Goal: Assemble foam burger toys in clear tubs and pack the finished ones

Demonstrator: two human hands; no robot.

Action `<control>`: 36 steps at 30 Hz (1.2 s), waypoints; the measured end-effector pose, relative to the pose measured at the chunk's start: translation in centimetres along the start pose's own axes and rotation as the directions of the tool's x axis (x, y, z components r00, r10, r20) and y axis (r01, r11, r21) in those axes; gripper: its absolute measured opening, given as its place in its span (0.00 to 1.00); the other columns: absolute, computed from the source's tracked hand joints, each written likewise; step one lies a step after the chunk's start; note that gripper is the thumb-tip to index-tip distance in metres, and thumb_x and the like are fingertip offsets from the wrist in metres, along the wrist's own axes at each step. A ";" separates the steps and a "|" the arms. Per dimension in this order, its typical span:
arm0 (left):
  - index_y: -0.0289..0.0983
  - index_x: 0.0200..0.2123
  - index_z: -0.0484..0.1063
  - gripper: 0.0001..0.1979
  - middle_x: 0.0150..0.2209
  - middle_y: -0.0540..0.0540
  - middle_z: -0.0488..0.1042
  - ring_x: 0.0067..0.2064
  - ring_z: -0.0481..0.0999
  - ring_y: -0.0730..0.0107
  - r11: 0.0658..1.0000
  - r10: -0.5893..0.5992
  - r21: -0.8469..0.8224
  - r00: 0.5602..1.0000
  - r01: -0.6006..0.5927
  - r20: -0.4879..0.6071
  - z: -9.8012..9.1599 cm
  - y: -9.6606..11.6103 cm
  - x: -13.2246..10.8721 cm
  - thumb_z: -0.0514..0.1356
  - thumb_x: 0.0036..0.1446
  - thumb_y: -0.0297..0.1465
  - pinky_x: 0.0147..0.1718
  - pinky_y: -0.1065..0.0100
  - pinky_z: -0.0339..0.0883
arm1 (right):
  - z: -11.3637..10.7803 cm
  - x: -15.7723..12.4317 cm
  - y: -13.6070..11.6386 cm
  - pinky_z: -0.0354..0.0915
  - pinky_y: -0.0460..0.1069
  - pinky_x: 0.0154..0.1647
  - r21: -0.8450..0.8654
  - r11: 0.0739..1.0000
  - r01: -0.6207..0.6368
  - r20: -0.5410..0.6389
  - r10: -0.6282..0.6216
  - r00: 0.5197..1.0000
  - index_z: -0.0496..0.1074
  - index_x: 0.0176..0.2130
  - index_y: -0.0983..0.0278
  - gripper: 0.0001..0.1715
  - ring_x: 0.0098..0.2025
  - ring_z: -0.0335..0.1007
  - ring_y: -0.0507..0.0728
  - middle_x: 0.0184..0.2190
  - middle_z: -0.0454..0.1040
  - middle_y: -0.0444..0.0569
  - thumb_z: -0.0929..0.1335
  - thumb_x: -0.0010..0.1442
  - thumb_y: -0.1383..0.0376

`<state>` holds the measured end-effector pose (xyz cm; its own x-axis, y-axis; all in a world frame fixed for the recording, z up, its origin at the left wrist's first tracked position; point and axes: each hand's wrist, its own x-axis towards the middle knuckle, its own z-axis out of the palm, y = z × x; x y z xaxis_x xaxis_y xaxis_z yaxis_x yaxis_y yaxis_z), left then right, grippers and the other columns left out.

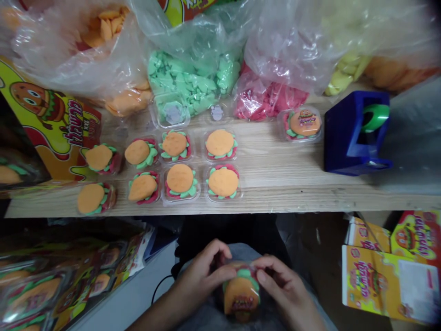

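Observation:
Low in the picture, over my lap, both hands hold one gummy burger pack [241,294], a clear plastic case with an orange bun, green and red layers and a printed label. My left hand [203,271] pinches its top left edge with curled fingers. My right hand [282,287] grips its top right edge, thumb pressed on the case. On the wooden table [292,184] above lie several open burger candies in clear trays [179,181]. One labelled, closed pack [303,123] sits apart to the right.
A blue tape dispenser [354,133] with a green roll stands at the table's right. Plastic bags of orange [103,27], green [193,78], red [268,99] and yellow [344,73] candy pieces line the back. Printed cartons sit at left [51,124] and lower right [389,280]. Finished packs fill a box at lower left [41,285].

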<state>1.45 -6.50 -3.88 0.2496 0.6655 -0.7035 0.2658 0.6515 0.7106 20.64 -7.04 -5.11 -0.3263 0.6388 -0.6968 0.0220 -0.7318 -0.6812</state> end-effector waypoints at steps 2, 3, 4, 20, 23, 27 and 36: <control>0.38 0.30 0.60 0.06 0.27 0.54 0.60 0.31 0.61 0.75 0.997 -0.037 -0.071 0.999 0.039 0.023 0.0 -0.5 -1.0 0.55 0.54 0.34 0.29 0.75 0.57 | -0.3 -0.3 0.2 0.63 0.44 0.32 -0.050 0.999 0.005 -0.003 -0.005 1.000 0.71 0.31 0.60 0.09 0.31 0.66 0.52 0.27 0.70 0.43 0.66 0.55 0.58; 0.38 0.29 0.60 0.06 0.27 0.54 0.60 0.30 0.61 0.75 0.997 -0.034 -0.065 0.999 0.036 0.027 0.0 -0.5 -1.4 0.54 0.55 0.34 0.29 0.75 0.56 | -0.5 -0.4 0.1 0.62 0.44 0.31 -0.098 0.995 0.027 0.015 -0.025 1.000 0.71 0.31 0.60 0.09 0.31 0.66 0.52 0.27 0.69 0.43 0.66 0.55 0.58; 0.38 0.29 0.60 0.06 0.27 0.54 0.60 0.31 0.61 0.75 0.999 -0.018 -0.034 1.000 0.019 0.025 0.0 -0.3 -1.7 0.53 0.56 0.34 0.29 0.75 0.56 | -0.5 -0.4 -0.1 0.62 0.44 0.31 -0.157 0.986 0.056 0.040 -0.050 0.998 0.72 0.31 0.60 0.09 0.31 0.66 0.52 0.27 0.68 0.44 0.65 0.55 0.59; 0.39 0.36 0.64 0.05 0.34 0.50 0.64 0.36 0.66 0.72 0.975 0.220 0.043 0.972 -0.216 -0.089 0.9 2.5 0.0 0.52 0.57 0.31 0.35 0.72 0.60 | -1.3 -0.1 -3.6 0.63 0.44 0.31 -0.079 0.984 0.160 -0.137 -0.170 0.976 0.73 0.29 0.60 0.09 0.30 0.64 0.52 0.27 0.68 0.44 0.65 0.56 0.59; 0.39 0.34 0.64 0.06 0.32 0.51 0.63 0.35 0.65 0.74 0.978 0.190 0.100 0.979 -0.182 -0.074 -0.1 4.1 -0.2 0.49 0.60 0.31 0.34 0.73 0.59 | -1.3 -0.2 -4.8 0.64 0.44 0.31 -0.075 0.975 0.210 -0.126 -0.218 0.968 0.73 0.31 0.58 0.07 0.31 0.66 0.52 0.28 0.70 0.44 0.65 0.56 0.60; 0.38 0.32 0.65 0.09 0.32 0.51 0.63 0.35 0.65 0.76 0.957 0.235 0.162 0.970 -0.241 0.056 -0.8 5.8 0.0 0.47 0.61 0.30 0.35 0.74 0.58 | -1.2 -0.4 -5.7 0.65 0.45 0.37 -0.162 0.961 0.225 0.041 -0.221 0.974 0.74 0.38 0.54 0.09 0.36 0.69 0.54 0.33 0.73 0.45 0.66 0.56 0.62; 0.37 0.33 0.62 0.02 0.29 0.53 0.63 0.33 0.64 0.74 0.996 0.058 0.074 0.998 -0.056 -0.020 -1.1 3.1 0.4 0.52 0.56 0.30 0.32 0.73 0.59 | -0.3 -0.7 -0.7 0.64 0.42 0.34 -0.101 0.973 0.208 -0.161 -0.222 0.962 0.71 0.33 0.58 0.05 0.32 0.67 0.51 0.29 0.69 0.43 0.65 0.57 0.62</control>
<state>1.40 -3.81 -1.98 0.2460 0.7089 -0.6610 0.3192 0.5846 0.7459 21.15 -6.87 -4.22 -0.1662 0.8151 -0.5549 0.0491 -0.5552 -0.8303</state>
